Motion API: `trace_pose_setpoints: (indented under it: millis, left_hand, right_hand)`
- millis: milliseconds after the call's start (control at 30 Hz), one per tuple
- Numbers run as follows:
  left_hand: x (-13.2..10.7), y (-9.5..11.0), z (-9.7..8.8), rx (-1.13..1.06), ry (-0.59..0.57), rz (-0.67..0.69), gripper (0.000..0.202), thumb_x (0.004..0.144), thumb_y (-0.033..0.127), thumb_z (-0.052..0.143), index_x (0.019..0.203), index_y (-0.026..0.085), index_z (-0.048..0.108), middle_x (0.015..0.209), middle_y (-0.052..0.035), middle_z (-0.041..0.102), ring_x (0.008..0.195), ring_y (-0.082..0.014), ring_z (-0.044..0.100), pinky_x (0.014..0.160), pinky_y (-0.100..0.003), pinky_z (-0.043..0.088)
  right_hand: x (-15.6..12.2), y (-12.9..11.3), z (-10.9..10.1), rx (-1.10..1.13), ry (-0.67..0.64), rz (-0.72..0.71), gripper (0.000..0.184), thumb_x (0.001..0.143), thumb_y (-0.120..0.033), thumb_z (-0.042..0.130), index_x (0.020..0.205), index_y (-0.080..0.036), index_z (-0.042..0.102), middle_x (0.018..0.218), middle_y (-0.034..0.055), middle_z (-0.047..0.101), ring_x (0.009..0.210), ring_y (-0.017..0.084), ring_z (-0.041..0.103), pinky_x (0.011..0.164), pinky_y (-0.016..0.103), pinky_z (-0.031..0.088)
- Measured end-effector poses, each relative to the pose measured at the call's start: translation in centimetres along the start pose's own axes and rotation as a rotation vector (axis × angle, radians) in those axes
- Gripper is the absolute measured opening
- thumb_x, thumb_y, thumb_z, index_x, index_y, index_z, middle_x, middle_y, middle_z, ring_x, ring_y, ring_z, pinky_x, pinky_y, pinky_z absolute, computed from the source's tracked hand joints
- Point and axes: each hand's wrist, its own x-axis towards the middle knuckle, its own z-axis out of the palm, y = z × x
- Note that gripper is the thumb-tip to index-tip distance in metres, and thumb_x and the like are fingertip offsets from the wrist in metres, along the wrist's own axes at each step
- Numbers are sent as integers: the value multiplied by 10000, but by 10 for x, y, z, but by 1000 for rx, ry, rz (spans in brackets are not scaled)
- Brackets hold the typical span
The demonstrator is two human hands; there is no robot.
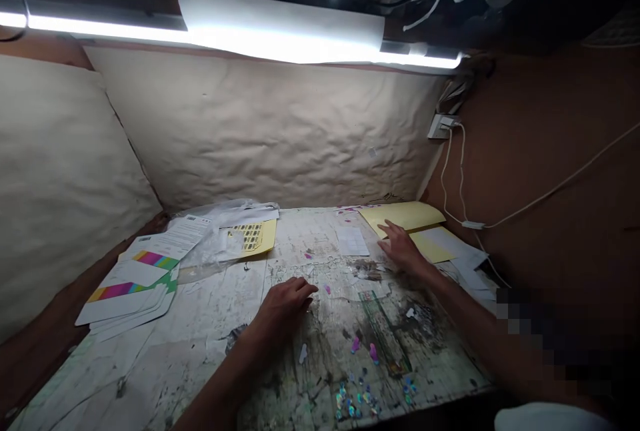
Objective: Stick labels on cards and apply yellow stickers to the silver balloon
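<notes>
My left hand [283, 304] rests palm down on the worn, paint-flecked tabletop [210, 337], fingers loosely curled and holding nothing, next to a small pink sticker [327, 289]. My right hand [403, 247] lies flat with fingers stretched toward yellow paper sheets [405, 215] at the back right, its fingertips at their edge. A small white sheet [353, 241] lies between the hands. A green strip [385, 334] and shiny pink and holographic sticker bits [360, 397] lie near the front edge.
A stack of white cards with rainbow stripes [133, 284] sits at the left, beside a yellow sticker sheet [255, 236] and clear plastic bags [215, 244]. Paper-covered walls enclose the desk. A lit tube lamp [250, 37] hangs above; white cables [463, 177] run down the right wall.
</notes>
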Motion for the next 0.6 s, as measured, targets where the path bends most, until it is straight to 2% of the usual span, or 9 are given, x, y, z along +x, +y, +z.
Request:
trace_pose_setpoints:
  millis: [100, 200, 333, 467, 533, 567, 600]
  left_hand:
    - [0, -2, 3, -1, -22, 9, 256, 898, 165, 478, 1097, 237, 621, 992, -45, 676, 920, -198, 641, 761, -297, 496]
    - [0, -5, 4, -13, -28, 34, 258, 895, 167, 470, 1081, 228, 638, 954, -53, 693, 890, -193, 664, 750, -286, 507]
    - [-2, -12, 12, -18, 16, 71, 275, 920, 211, 432, 1096, 244, 640, 993, -46, 711, 882, -180, 689, 754, -270, 523]
    - [1, -18, 23, -20, 67, 109, 264, 916, 319, 475, 1119, 280, 639, 1037, -5, 724, 849, -161, 705, 711, -221, 522]
    - [3, -18, 25, -22, 55, 99, 260, 914, 384, 485, 1116, 311, 631, 1046, 47, 728, 861, -154, 706, 722, -217, 513]
    - [4, -17, 25, -15, 32, 58, 266, 917, 416, 486, 1132, 331, 617, 1044, 82, 726, 874, -146, 703, 732, -215, 503]
    - [5, -16, 25, -5, 11, 21, 275, 912, 452, 483, 1130, 341, 610, 951, 120, 731, 803, -125, 701, 689, -196, 483]
  right_hand:
    - [-45, -16, -13, 103, 77, -62, 433, 869, -284, 516, 1271, -142, 587, 1382, 143, 525, 1284, 275, 472, 1084, 431, 385]
    - [-104, -18, -31, 183, 194, 35, 364, 904, -330, 476, 1211, -192, 616, 1307, 111, 587, 1227, 270, 526, 1056, 456, 422]
    - [-205, 1, -51, 183, 457, 322, 361, 929, -400, 442, 1191, -211, 602, 1196, 135, 636, 1132, 288, 587, 998, 475, 469]
    - [-324, 41, -57, 78, 703, 650, 511, 934, -419, 409, 1385, -180, 410, 1259, 186, 569, 1082, 299, 610, 917, 463, 517]
    - [-384, 65, -59, -56, 742, 829, 603, 932, -438, 381, 1461, -169, 273, 1318, 216, 506, 1104, 324, 600, 891, 467, 528]
    - [-412, 76, -60, -134, 711, 921, 632, 938, -442, 344, 1484, -152, 209, 1315, 233, 495, 1098, 341, 602, 856, 475, 539]
    - [-438, 86, -63, -202, 636, 986, 641, 948, -435, 297, 1496, -129, 164, 1290, 247, 505, 1082, 357, 608, 814, 489, 546]
